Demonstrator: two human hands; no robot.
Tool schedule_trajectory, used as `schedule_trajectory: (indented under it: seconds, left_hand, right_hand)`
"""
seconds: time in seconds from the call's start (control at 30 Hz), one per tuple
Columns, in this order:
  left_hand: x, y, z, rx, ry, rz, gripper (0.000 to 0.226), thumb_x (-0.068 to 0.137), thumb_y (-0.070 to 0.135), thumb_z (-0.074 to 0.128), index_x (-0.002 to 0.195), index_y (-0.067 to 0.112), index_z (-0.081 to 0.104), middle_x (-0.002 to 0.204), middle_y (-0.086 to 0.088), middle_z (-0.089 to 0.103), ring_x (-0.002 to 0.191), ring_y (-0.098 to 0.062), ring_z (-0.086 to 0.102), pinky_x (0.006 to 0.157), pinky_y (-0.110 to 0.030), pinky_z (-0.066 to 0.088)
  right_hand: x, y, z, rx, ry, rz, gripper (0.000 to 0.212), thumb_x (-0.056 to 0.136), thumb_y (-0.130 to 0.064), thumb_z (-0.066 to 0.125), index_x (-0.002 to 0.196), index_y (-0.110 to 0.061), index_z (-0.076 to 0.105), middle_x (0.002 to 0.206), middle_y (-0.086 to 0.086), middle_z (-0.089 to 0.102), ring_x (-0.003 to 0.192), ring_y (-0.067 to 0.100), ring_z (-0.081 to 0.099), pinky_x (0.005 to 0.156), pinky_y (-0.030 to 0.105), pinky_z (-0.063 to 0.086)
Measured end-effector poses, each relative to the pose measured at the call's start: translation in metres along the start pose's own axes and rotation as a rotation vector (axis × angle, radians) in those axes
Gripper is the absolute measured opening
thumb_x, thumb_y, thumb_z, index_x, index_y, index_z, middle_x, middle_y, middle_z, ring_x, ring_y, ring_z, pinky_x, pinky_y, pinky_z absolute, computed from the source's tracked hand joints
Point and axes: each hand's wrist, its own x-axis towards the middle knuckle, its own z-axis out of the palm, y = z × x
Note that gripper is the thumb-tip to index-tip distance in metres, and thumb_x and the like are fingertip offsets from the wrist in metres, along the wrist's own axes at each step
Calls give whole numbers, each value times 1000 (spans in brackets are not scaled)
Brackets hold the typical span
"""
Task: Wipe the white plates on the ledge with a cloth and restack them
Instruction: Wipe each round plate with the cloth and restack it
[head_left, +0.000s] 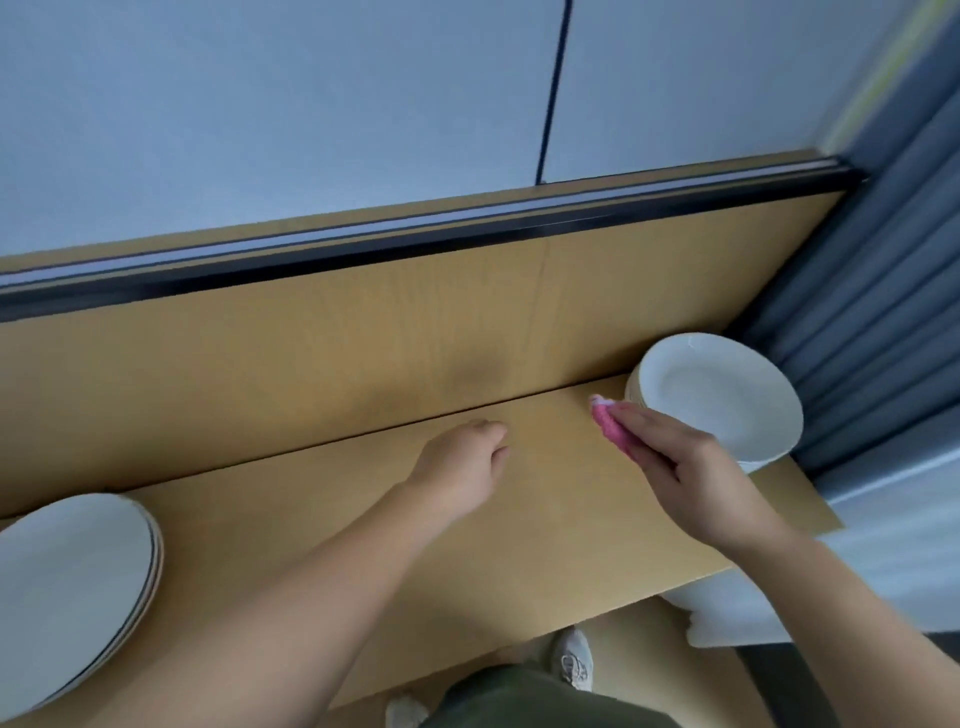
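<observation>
A stack of white plates (722, 395) stands at the right end of the wooden ledge (519, 519). A second stack of white plates (72, 587) sits at the ledge's left end. My right hand (685, 473) holds a pink cloth (613, 428) just left of the right stack, its fingers laid over the cloth. My left hand (462, 467) hovers over the middle of the ledge with its fingers loosely curled, holding nothing.
A wooden back panel (311, 343) rises behind the ledge, topped by a dark window rail (415, 244). A grey curtain (883, 291) hangs at the right, close to the right stack. The floor and my shoes (574, 660) show below the ledge's front edge.
</observation>
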Motion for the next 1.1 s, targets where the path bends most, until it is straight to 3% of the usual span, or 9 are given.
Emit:
schedule_trajectory:
  seconds: [0.13,0.27,0.33,0.47,0.63,0.77,0.87,1.1]
  left_hand:
    - [42,55,25,-28,-31,65,24,97,31,45,105,13,58,99,-3,64,88,-26,60,73,-37,50]
    - [78,100,46,-73,-56,61,27,98,33,43,112,16,59,103,-2,64,92,-24,61,73,-31,48]
    - [95,118,55,-89,-48,21,30,99,36,43,115,16,58,102,-3,66,93,-26,62,76,-36,51]
    - [119,142,70,-109,-50,-83,28,99,40,43,110,17,53,87,-1,62,85,-26,61,66,-33,46]
    - [138,160,82,-257,-80,-228,41,97,42,47,129,17,51,104,-3,64,97,-24,61,75,-30,45]
    - [150,168,90,-384,-79,-384,25,93,30,57,114,16,60,103,-4,67,91,-23,63,74,-31,50]
    - [151,173,93,-522,-35,-455,13,88,13,52,98,11,60,90,-8,67,79,-29,66,72,-44,58]
    - [151,182,83,-430,31,-444,10,90,11,49,98,7,49,84,-2,57,79,-27,61,68,-40,55]
  right_hand:
    - [-16,34,-42,-51,58,50,37,98,-11,54,134,-14,58,135,-21,54,129,-6,46,108,16,35]
    - [-19,71,-74,-51,65,86,40,99,-8,54,137,-19,55,140,-15,53,133,1,45,111,29,38]
    - [-18,88,-89,-46,59,69,40,99,-8,54,138,-19,55,141,-13,53,134,5,45,112,34,39]
    - [-17,115,-111,-30,59,79,40,99,-6,53,138,-18,54,142,-11,52,135,8,44,112,41,39]
    - [-15,132,-121,-18,27,56,42,99,-4,53,139,-19,54,144,-10,51,136,8,43,113,41,37]
    - [-16,140,-125,-14,14,45,42,100,-4,52,139,-18,53,144,-10,51,137,10,42,114,41,36]
    - [-19,145,-127,-23,12,25,41,100,-3,51,139,-16,53,144,-9,51,136,10,43,114,41,36]
    - [-18,146,-134,-11,26,15,42,99,1,52,138,-14,54,143,-8,52,136,10,43,114,42,36]
